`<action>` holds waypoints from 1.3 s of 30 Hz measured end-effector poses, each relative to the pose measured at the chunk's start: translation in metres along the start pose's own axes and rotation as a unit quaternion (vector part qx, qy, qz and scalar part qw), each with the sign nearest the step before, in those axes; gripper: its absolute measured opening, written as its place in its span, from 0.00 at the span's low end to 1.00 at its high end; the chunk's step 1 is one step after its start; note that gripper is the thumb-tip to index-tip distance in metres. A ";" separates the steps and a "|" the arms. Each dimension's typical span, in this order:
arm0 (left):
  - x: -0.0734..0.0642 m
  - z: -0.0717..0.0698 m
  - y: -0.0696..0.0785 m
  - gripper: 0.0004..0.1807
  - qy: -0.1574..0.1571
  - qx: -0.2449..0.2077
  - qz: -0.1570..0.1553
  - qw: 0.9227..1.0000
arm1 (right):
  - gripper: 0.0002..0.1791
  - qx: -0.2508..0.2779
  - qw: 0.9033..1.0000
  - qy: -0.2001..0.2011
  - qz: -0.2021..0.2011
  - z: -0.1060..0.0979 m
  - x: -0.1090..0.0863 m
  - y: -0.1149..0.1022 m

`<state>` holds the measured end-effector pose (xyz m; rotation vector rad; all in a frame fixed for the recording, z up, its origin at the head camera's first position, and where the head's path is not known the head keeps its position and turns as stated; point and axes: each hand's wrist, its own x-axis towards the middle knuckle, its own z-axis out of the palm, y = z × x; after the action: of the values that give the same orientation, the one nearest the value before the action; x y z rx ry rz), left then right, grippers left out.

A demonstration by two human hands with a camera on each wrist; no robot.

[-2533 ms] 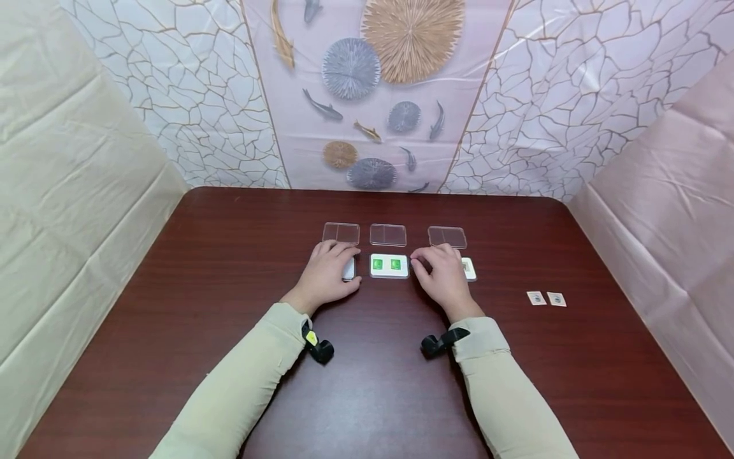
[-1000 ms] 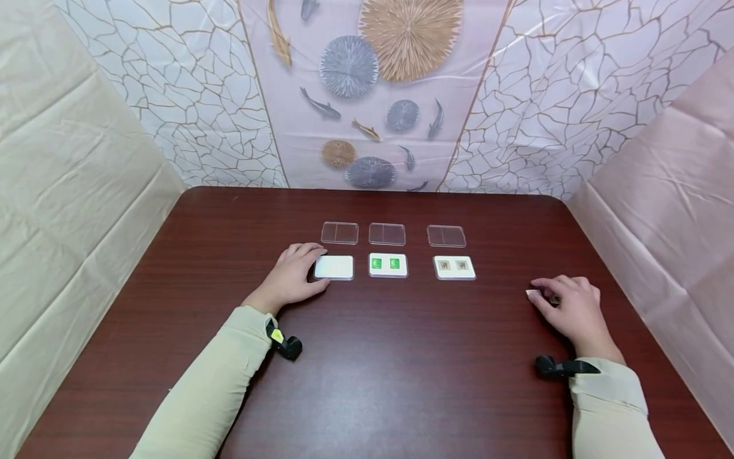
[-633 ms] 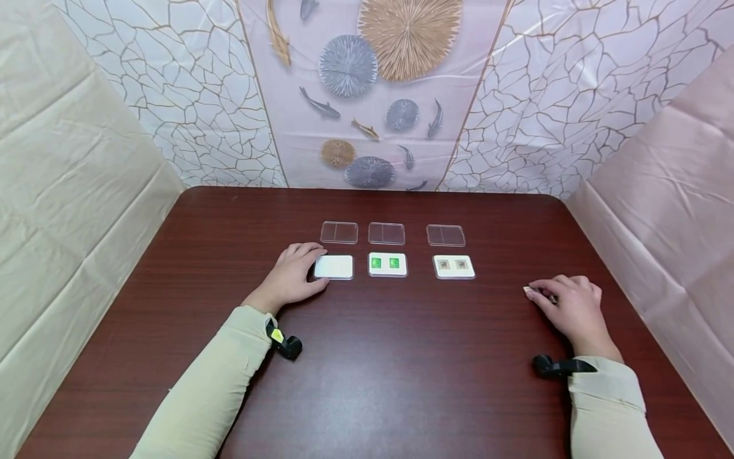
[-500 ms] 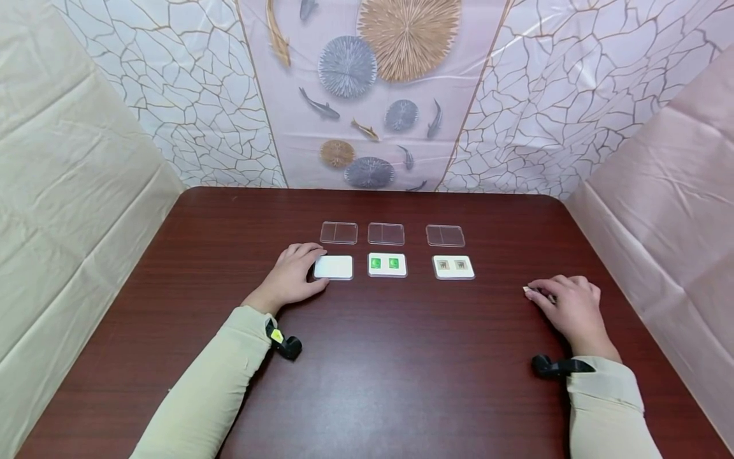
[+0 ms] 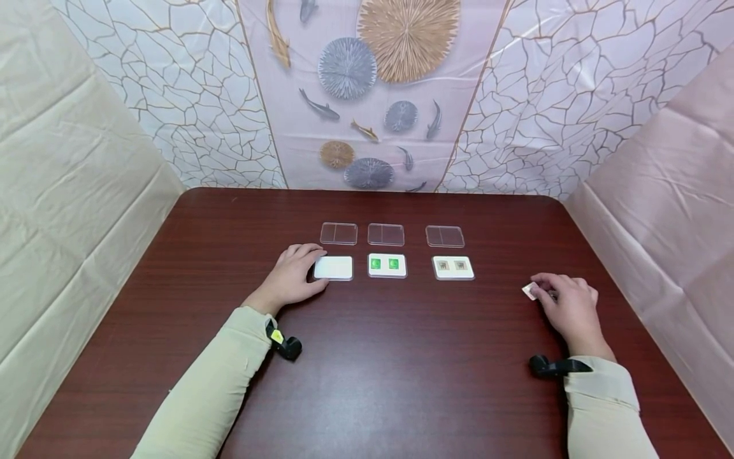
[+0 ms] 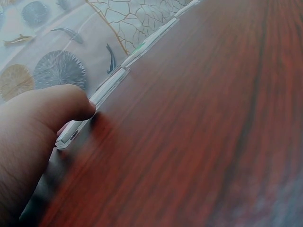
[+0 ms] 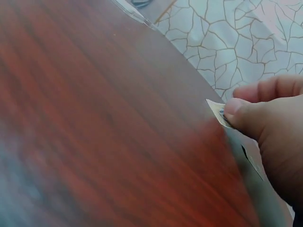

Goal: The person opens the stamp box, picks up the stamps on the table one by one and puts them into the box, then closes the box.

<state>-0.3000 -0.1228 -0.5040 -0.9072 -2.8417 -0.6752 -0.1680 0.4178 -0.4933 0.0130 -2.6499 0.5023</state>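
Observation:
My left hand (image 5: 288,273) spans the left end of a flat clear case with a blank white insert (image 5: 334,268), thumb at its near edge and fingers at the far one. In the left wrist view, the thumb (image 6: 71,101) presses that case's edge (image 6: 108,87). My right hand (image 5: 570,309) pinches a small stamp-like paper square (image 5: 530,291) between thumb and fingertips. The right wrist view shows this paper square (image 7: 216,112) tilted up, its print partly hidden by the thumb. A second paper square (image 7: 252,162) lies below the hand.
Right of the blank case lie a case with two green squares (image 5: 387,272) and one with two brownish squares (image 5: 453,276). Behind them rest three clear lids (image 5: 339,234), (image 5: 386,234), (image 5: 445,236). Patterned cloth (image 5: 516,127) hangs beyond the table's far edge.
My left hand has shifted left to the blank case's end. My right hand has gone from the brown-square case to the paper squares at right and now lifts one, tilting it into view.

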 end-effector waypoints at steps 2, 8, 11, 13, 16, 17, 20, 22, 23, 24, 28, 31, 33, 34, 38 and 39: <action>0.000 0.000 -0.001 0.34 -0.001 0.001 -0.001 1.000 | 0.10 0.006 1.000 0.002 0.000 0.001 0.001 -0.001; 0.000 0.002 -0.002 0.34 0.004 0.001 0.004 1.000 | 0.08 0.059 0.998 0.033 -0.019 0.011 0.005 -0.009; 0.000 0.001 -0.001 0.34 0.007 -0.002 0.005 1.000 | 0.08 0.113 0.991 0.066 -0.006 0.018 0.008 -0.018; 0.000 0.000 -0.001 0.35 0.007 -0.004 0.004 1.000 | 0.08 0.147 0.986 0.083 0.008 0.023 0.011 -0.026; -0.001 -0.001 0.000 0.36 0.003 -0.007 0.000 1.000 | 0.07 0.182 0.979 0.092 0.023 0.033 0.016 -0.041; -0.001 -0.002 0.000 0.36 0.001 -0.007 -0.001 1.000 | 0.07 0.193 0.976 0.093 0.023 0.037 0.018 -0.046; -0.001 -0.002 -0.001 0.36 -0.003 -0.009 0.000 1.000 | 0.07 0.218 0.971 0.092 0.014 0.047 0.023 -0.063; -0.001 -0.003 -0.001 0.36 -0.002 -0.013 0.000 1.000 | 0.07 0.233 0.968 0.092 0.005 0.055 0.027 -0.076; 0.000 -0.003 -0.002 0.36 -0.001 -0.014 0.001 1.000 | 0.07 0.238 0.967 0.094 0.000 0.058 0.029 -0.082; 0.000 -0.003 -0.002 0.36 0.000 -0.017 0.002 1.000 | 0.08 0.242 0.965 0.097 -0.004 0.061 0.030 -0.089; 0.000 -0.003 -0.004 0.36 0.002 -0.019 0.004 1.000 | 0.08 0.261 0.960 0.104 -0.016 0.075 0.038 -0.114; -0.001 -0.003 -0.005 0.37 0.000 -0.017 0.003 1.000 | 0.08 0.275 0.956 0.103 -0.023 0.085 0.043 -0.131; -0.001 -0.003 -0.005 0.37 -0.002 -0.019 0.000 1.000 | 0.08 0.278 0.955 0.101 -0.027 0.091 0.046 -0.142; -0.001 -0.003 -0.005 0.37 -0.003 -0.019 -0.002 1.000 | 0.08 0.282 0.954 0.100 -0.028 0.094 0.047 -0.147; -0.001 -0.004 -0.005 0.36 -0.009 -0.024 -0.011 1.000 | 0.07 0.291 0.952 0.093 -0.028 0.105 0.052 -0.168; 0.000 -0.004 -0.005 0.36 -0.009 -0.024 -0.013 1.000 | 0.07 0.294 0.951 0.090 -0.029 0.108 0.053 -0.173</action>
<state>-0.3024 -0.1280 -0.5027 -0.8893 -2.8706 -0.7448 -0.2460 0.2219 -0.5006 0.2133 -2.2252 1.1916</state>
